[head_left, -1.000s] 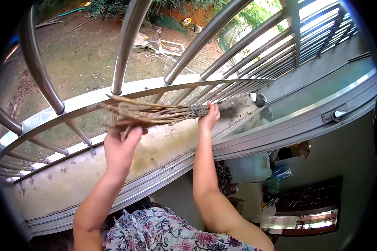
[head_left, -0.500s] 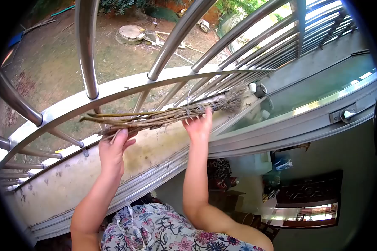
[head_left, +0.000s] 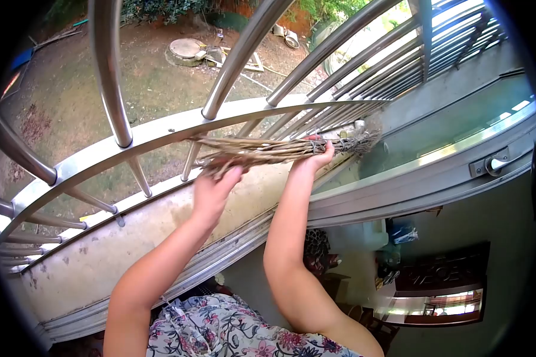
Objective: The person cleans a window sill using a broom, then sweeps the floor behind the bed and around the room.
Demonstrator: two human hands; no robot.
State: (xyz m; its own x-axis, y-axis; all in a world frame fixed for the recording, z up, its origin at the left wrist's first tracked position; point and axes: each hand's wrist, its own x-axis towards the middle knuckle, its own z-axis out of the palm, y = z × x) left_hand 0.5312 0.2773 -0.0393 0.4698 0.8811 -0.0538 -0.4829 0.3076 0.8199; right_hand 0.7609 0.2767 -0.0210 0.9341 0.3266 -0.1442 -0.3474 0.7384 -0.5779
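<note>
A bundle of dry brown twigs [head_left: 268, 150] lies sideways in front of me, over the window ledge. Its thick cut ends point left; its right end is thin, tangled and frayed. My right hand [head_left: 317, 160] grips the bundle from below near the frayed end, thumb up on the side. At the cut ends is my left hand [head_left: 217, 184], closed round the lower stems and slightly blurred. The fingers of both hands are partly hidden behind the twigs. A small reddish patch shows on the bundle just left of my right thumb.
A curved metal window guard [head_left: 161, 127] with upright bars stands beyond my hands. Below runs a stained ledge [head_left: 161, 217] beside the window track. The sliding glass pane [head_left: 435, 137] with its latch [head_left: 493, 165] is at right. Outside lies a dirt yard [head_left: 149, 77].
The bundle has shifted right, its frayed end now nearer the glass pane. Both hands have moved right, the left one further, so they are closer together.
</note>
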